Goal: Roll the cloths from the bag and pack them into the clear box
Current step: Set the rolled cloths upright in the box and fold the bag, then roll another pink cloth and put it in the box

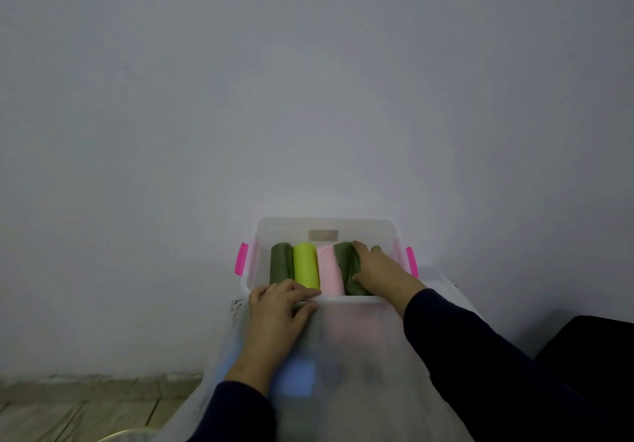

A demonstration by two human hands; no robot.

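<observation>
The clear box (326,227) with pink side latches stands against the wall. Inside lie rolled cloths side by side: a dark green roll (281,263), a lime roll (306,265), a pink roll (329,271) and a second dark green roll (346,263) at the right. My right hand (379,266) is inside the box, fingers wrapped on that right green roll. My left hand (278,307) grips the box's near rim. A translucent white bag (356,356) lies in front of the box under my arms; blurred blue and dark shapes show through it.
A plain grey-white wall fills the view behind the box. A wood-pattern floor (79,407) shows at the lower left, with a pale curved rim (120,436) at the bottom edge. A dark shape (597,345) sits at the right.
</observation>
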